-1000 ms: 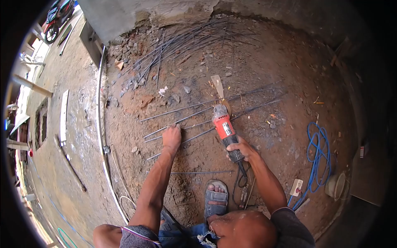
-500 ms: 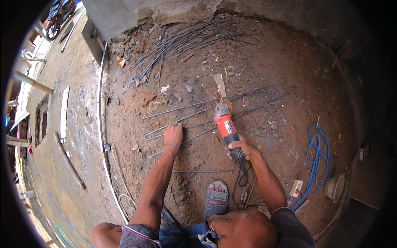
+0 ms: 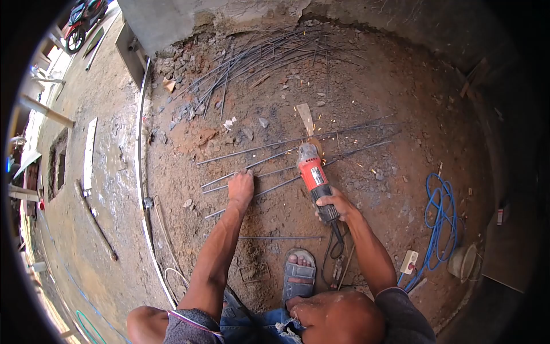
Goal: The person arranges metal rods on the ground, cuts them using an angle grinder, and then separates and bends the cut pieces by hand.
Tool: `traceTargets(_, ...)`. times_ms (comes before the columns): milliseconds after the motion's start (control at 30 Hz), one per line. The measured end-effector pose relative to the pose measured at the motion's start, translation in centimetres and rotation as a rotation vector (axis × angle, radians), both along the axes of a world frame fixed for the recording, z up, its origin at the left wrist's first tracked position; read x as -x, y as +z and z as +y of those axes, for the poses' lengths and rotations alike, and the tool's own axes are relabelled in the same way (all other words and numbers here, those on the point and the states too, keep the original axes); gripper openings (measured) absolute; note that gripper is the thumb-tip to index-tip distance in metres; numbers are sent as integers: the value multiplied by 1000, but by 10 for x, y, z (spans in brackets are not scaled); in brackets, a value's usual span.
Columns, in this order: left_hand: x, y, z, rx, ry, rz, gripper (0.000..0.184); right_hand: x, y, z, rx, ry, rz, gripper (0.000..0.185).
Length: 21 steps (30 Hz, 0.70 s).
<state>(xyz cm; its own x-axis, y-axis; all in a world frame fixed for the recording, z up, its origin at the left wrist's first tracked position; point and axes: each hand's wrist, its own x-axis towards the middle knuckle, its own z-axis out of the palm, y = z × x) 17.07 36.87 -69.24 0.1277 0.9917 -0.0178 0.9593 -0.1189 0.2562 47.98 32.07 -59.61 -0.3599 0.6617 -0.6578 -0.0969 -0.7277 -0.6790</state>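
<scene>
Right hand (image 3: 334, 205): grip wrapped around the rear body of the grinder (image 3: 314, 176). The grinder is set over the rods, its disc (image 3: 315, 143) among them; exact contact is hidden by the head of the tool. Sparks (image 3: 334, 121) scatter around the disc. Left hand (image 3: 240, 186): fingers closed on a rod (image 3: 270, 159) running towards the disc. Other rods (image 3: 240, 153) lie alongside on the ground (image 3: 183, 246). A flat strip (image 3: 305, 117) lies just beyond the disc; a rod pile (image 3: 252, 66) lies near the wall (image 3: 166, 23).
</scene>
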Motion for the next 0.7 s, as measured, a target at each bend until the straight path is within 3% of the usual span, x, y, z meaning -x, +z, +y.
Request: traceTargets(700, 0, 0, 0, 13, 5, 11, 11, -6, -1, -1, -8, 17, -3, 51)
